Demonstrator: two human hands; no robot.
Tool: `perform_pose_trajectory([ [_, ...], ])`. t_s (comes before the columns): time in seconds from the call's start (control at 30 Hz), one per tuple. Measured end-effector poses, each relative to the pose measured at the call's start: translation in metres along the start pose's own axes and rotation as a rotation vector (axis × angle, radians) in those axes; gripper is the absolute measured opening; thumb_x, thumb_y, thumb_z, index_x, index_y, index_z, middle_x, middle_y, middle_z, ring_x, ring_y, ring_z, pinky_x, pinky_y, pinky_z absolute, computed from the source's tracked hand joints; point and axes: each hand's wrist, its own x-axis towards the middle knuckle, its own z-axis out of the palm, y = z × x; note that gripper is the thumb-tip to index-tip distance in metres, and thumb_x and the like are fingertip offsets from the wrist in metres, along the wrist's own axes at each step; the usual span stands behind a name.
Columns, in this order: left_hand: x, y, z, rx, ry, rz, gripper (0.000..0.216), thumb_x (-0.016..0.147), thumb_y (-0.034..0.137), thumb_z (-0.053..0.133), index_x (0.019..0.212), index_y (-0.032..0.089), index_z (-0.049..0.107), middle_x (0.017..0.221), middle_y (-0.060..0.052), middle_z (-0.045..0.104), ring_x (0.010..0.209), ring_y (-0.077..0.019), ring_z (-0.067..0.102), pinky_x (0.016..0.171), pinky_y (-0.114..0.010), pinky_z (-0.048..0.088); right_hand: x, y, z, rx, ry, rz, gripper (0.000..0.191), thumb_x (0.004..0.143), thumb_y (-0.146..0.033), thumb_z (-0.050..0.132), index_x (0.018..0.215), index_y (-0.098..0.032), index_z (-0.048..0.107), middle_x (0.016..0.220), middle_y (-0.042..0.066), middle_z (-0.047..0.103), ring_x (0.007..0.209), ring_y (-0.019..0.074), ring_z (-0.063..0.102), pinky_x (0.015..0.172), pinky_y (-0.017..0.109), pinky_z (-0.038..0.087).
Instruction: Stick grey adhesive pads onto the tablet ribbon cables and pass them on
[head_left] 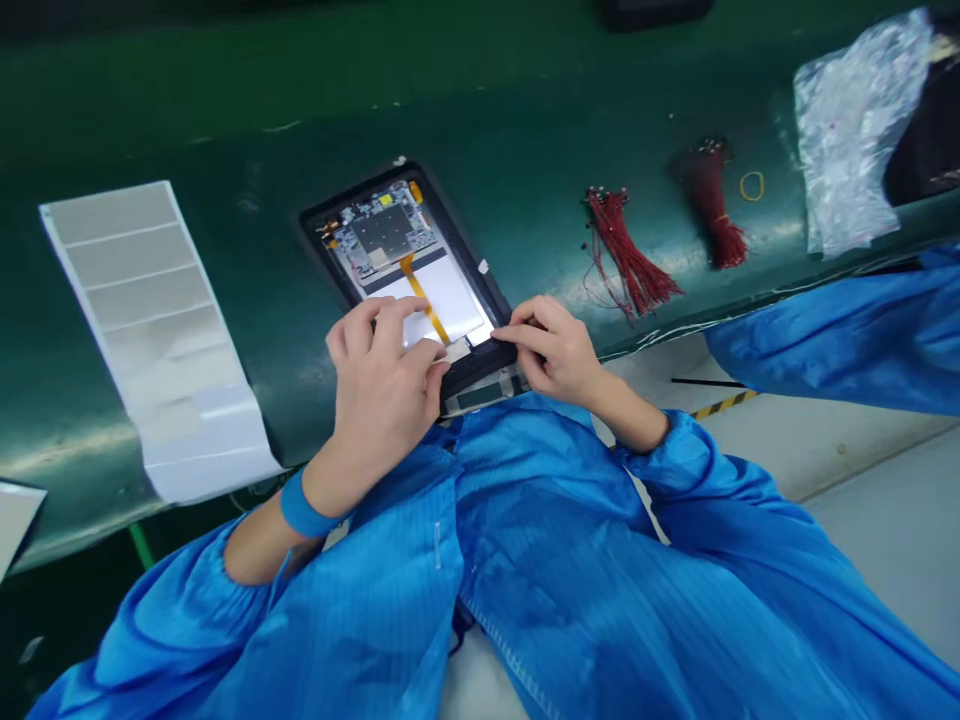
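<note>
Tablet (pixel 405 255): lay open, back off, on green tabletop (pixel 525 120), at 12 o'clock from hands.
L hand (pixel 382 385): fingers curled, pressing on tablet's near end.
R hand (pixel 559 350): pinched tablet's 5 o'clock corner.
Red wires (pixel 630 265): at 3 o'clock, apart.

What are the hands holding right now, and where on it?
Both hands, left and right, grip the opened tablet at its near end, fingertips pressing on it.

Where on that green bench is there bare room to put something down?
Bare green shows between the label strip and the open tablet, and between the tablet and the red wires. It is crowded at the tablet's near end, where the left hand and right hand rest, and by the plastic bag.
</note>
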Motion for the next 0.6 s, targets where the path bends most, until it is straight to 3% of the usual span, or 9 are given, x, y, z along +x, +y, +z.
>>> perform_pose_trajectory([
  [0.17, 0.017, 0.012, 0.006, 0.009, -0.023, 0.043, 0.006, 0.094, 0.019, 0.068, 0.093, 0.019, 0.074, 0.15, -0.016, 0.061, 0.136, -0.0455, 0.052, 0.105, -0.065, 0.044, 0.023, 0.05, -0.043, -0.264, 0.132, 0.341, 0.026, 0.107, -0.019, 0.044, 0.113, -0.024, 0.068, 0.104, 0.011, 0.069, 0.103, 0.0287, 0.063, 0.097, 0.051, 0.054],
  [0.27, 0.02, 0.014, 0.01, 0.017, -0.007, 0.066, 0.01, 0.096, 0.022, 0.068, 0.104, 0.018, 0.072, 0.151, -0.02, 0.059, 0.136, -0.0478, 0.052, 0.103, -0.066, 0.045, 0.037, 0.087, -0.062, -0.449, 0.002, 0.501, 0.016, 0.106, -0.028, 0.052, 0.105, -0.022, 0.066, 0.108, 0.016, 0.067, 0.112, 0.0352, 0.06, 0.102, 0.059, 0.052],
  [0.43, 0.01, 0.005, 0.006, -0.064, 0.079, 0.043, 0.017, 0.099, 0.031, 0.071, 0.112, 0.02, 0.068, 0.147, -0.021, 0.06, 0.138, -0.048, 0.052, 0.104, -0.068, 0.046, 0.044, 0.105, -0.061, -0.516, -0.244, 0.547, 0.009, 0.101, -0.019, 0.054, 0.098, -0.017, 0.062, 0.112, 0.02, 0.065, 0.119, 0.0408, 0.057, 0.103, 0.064, 0.051],
  [0.6, -0.007, -0.013, -0.006, -0.166, 0.121, -0.06, 0.013, 0.104, 0.035, 0.065, 0.11, 0.024, 0.067, 0.143, -0.014, 0.061, 0.14, -0.0416, 0.054, 0.112, -0.068, 0.044, 0.039, 0.094, -0.071, -0.477, -0.261, 0.493, 0.015, 0.101, -0.013, 0.045, 0.102, -0.019, 0.059, 0.115, 0.018, 0.064, 0.115, 0.0362, 0.058, 0.103, 0.058, 0.051],
])
